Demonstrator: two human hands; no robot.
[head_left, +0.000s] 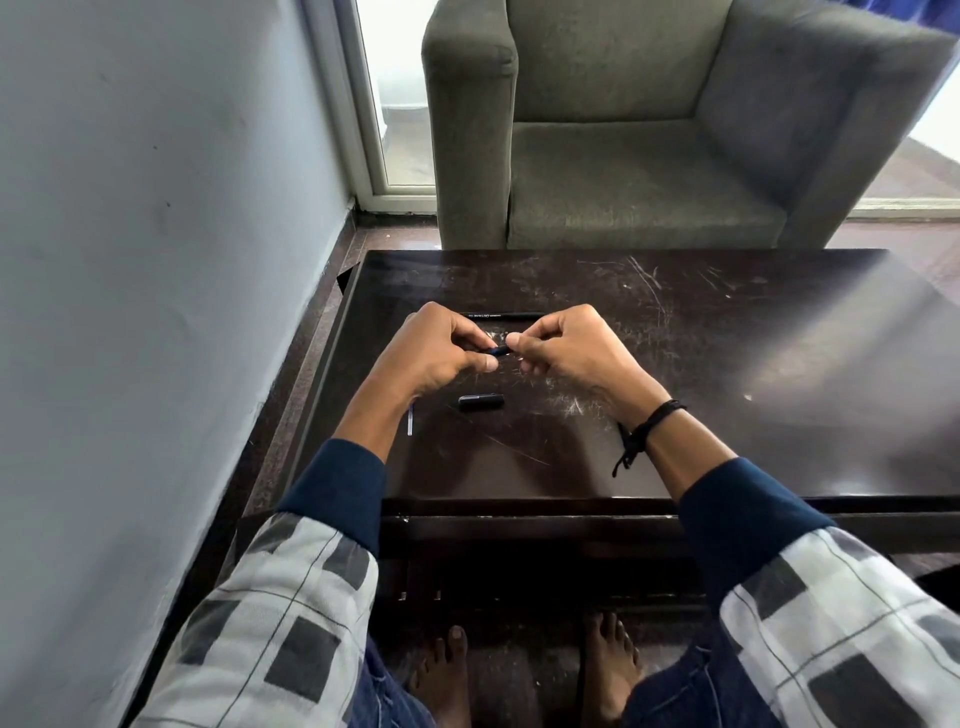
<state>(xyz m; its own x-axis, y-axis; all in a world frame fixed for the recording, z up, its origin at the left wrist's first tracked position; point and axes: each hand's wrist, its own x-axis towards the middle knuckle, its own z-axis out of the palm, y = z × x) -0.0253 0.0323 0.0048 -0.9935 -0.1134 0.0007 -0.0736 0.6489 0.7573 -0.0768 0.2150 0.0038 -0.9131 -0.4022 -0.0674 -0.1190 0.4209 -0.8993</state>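
Head cam. Pinching small dark-blue cylindrical plastic piece (500, 351) betw. thumb + fingertips of left hand (441, 348) and right hand (566, 347), one at each end. Both grips closed on it, other fingers curled. Held over dark scratched wooden table (727, 364), left-centre part. Nearer the body, flat on tabletop: short black rounded plastic cap (481, 401), apart from hands. Behind knuckles: slim black printed pen barrel (501, 315), lying crosswise. By left wrist: thin pale plastic stick (410, 420). Black cord wristband (644, 431) on right wrist. Beyond table: grey upholstered armchair (623, 182).
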